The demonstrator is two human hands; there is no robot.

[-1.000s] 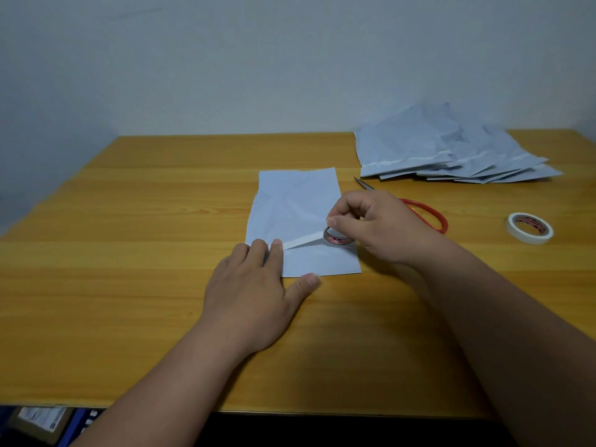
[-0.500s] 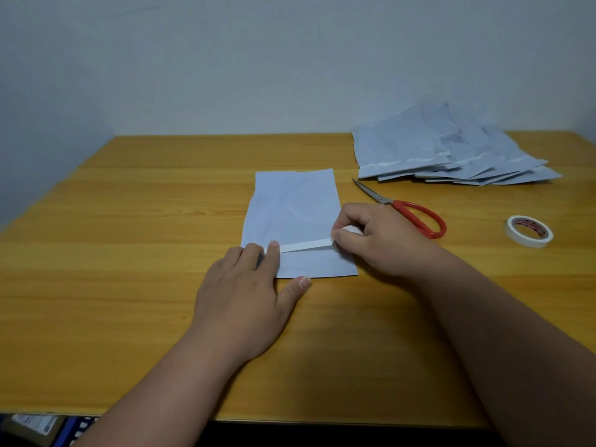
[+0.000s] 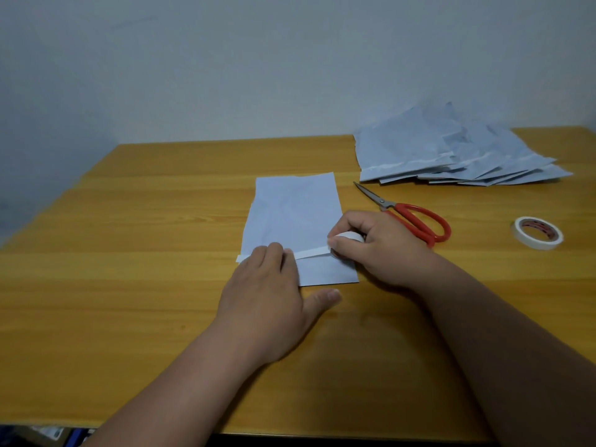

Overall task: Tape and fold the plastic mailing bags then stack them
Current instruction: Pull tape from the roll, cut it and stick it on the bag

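A pale blue plastic mailing bag (image 3: pixel 295 214) lies flat in the middle of the wooden table (image 3: pixel 129 285). A white strip of tape (image 3: pixel 311 253) runs across its lower part. My left hand (image 3: pixel 267 291) presses the strip's left end flat onto the bag with straight fingers. My right hand (image 3: pixel 377 246) grips a small tape roll (image 3: pixel 350 236) at the bag's right edge, with the strip stretched from it. A loose pile of several more mailing bags (image 3: pixel 451 153) sits at the back right.
Red-handled scissors (image 3: pixel 416 217) lie just behind my right hand, blades pointing to the back left. A second white tape roll (image 3: pixel 537 233) rests at the right. The table's front edge runs below my forearms.
My right hand has drawn the roll rightward to the bag's right edge, lengthening the strip. My left hand stayed pressing on the strip's left end.
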